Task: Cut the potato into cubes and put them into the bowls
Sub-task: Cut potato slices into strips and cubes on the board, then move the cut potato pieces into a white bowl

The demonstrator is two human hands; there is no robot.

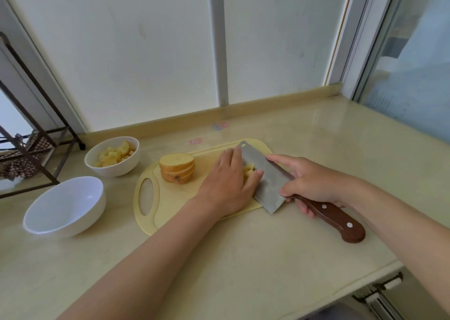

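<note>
A stack of potato slices (177,167) stands on the yellow cutting board (170,198). Right of it, my left hand (227,182) lies cupped over cut potato cubes (248,171), pressing them against the flat of a cleaver (264,177). My right hand (310,181) grips the cleaver where the blade meets its brown wooden handle (337,222), the blade tilted on the board. A white bowl (126,165) at the back left holds several potato cubes. A second white bowl (64,207), nearer and to the left, has nothing in it.
A dark metal rack (31,134) with a checked cloth stands at the far left of the beige counter (243,259). White window panels rise behind the counter. The counter's edge drops off at the lower right.
</note>
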